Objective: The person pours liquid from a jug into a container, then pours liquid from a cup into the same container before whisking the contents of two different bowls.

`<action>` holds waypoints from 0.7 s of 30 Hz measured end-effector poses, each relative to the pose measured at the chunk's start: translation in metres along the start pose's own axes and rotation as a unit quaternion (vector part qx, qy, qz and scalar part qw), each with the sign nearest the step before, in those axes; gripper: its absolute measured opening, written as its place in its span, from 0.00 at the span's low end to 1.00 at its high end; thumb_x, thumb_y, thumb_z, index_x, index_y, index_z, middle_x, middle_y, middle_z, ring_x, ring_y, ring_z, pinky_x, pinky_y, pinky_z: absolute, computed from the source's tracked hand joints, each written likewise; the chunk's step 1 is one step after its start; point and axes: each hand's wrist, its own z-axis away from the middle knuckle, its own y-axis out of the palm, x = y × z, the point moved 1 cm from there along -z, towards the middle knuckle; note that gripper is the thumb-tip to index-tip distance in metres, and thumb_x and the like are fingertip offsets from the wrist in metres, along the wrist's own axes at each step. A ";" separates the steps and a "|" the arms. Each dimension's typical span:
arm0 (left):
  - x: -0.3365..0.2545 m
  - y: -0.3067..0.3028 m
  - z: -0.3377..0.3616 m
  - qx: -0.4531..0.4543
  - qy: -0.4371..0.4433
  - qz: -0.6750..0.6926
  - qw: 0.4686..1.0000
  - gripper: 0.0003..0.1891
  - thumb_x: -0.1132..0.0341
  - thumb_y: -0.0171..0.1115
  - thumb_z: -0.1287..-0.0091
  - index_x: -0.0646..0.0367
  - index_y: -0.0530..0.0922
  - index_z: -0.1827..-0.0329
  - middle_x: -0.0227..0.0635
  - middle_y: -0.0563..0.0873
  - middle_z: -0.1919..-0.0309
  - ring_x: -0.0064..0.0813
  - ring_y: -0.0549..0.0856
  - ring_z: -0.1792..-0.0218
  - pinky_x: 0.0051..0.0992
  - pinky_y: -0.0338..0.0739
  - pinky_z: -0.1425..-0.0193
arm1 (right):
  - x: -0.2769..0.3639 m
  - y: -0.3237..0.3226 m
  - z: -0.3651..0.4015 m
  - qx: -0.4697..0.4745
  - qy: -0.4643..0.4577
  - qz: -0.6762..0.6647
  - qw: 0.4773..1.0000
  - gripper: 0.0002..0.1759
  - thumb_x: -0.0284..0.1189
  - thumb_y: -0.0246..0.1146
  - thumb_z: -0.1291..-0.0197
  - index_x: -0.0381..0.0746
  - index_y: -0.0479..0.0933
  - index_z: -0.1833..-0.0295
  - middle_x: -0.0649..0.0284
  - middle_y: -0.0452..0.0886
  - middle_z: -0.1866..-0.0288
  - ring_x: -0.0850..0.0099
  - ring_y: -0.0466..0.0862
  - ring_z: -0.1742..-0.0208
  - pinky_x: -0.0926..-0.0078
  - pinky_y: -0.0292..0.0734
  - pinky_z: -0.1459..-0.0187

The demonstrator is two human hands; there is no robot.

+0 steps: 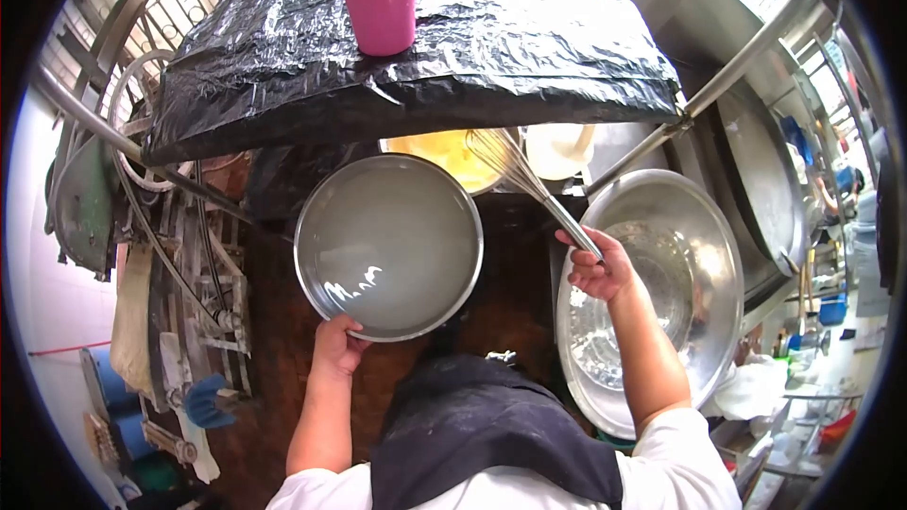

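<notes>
My left hand (340, 344) grips the lower rim of a wide, round grey metal pan (397, 227), thumb over the edge. The pan is turned face-on to me, with white squiggly marks or glare low on its left side. In my right hand (599, 264) is the handle of a wire whisk (529, 179), its wires pointing up and left. Those wires overlap a container of yellow mixture (444, 153), which is partly hidden behind the pan. Beside it sits a pale cream-coloured container (559, 149). Beneath my right forearm stands a large shiny metal basin (710, 264).
A pink plastic cup (380, 0) stands on a raised surface wrapped in black plastic (529, 47), just beyond the pan. Metal pipes (756, 47) run along both sides. Racks and tools (179, 321) crowd the left; a white plastic bag (754, 385) lies right of the basin.
</notes>
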 end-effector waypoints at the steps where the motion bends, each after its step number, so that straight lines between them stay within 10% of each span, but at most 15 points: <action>1: 0.000 0.003 0.001 0.000 0.003 -0.011 1.000 0.22 0.79 0.55 0.52 0.68 0.77 0.49 0.42 0.85 0.58 0.42 0.87 0.60 0.41 0.88 0.59 | 0.002 0.003 0.005 -0.027 -0.002 0.023 0.999 0.26 0.45 0.47 0.25 0.39 0.76 0.37 0.74 0.67 0.84 0.81 0.62 0.88 0.70 0.76 0.65; 10: 0.012 0.010 0.003 0.023 -0.007 -0.038 0.999 0.27 0.79 0.58 0.54 0.61 0.75 0.46 0.37 0.84 0.60 0.37 0.86 0.65 0.33 0.85 0.65 | -0.002 0.054 0.088 -0.063 -0.038 0.325 0.943 0.25 0.42 0.53 0.29 0.28 0.79 0.44 0.68 0.71 0.85 0.79 0.71 0.86 0.75 0.82 0.70; 15: 0.016 0.012 0.009 0.024 -0.013 -0.065 0.997 0.28 0.79 0.59 0.53 0.58 0.75 0.44 0.37 0.84 0.60 0.37 0.86 0.64 0.34 0.85 0.66 | -0.041 0.085 0.093 -0.148 0.038 0.537 0.829 0.19 0.40 0.61 0.31 0.38 0.82 0.44 0.73 0.77 0.78 0.84 0.73 0.78 0.84 0.66 0.77; 21: 0.026 0.030 0.032 0.048 -0.015 -0.085 0.995 0.25 0.80 0.58 0.52 0.61 0.76 0.46 0.38 0.84 0.62 0.39 0.87 0.64 0.39 0.88 0.64 | -0.075 0.080 0.096 -0.129 0.019 0.682 0.720 0.28 0.46 0.61 0.30 0.36 0.75 0.34 0.64 0.84 0.67 0.77 0.82 0.67 0.77 0.78 0.65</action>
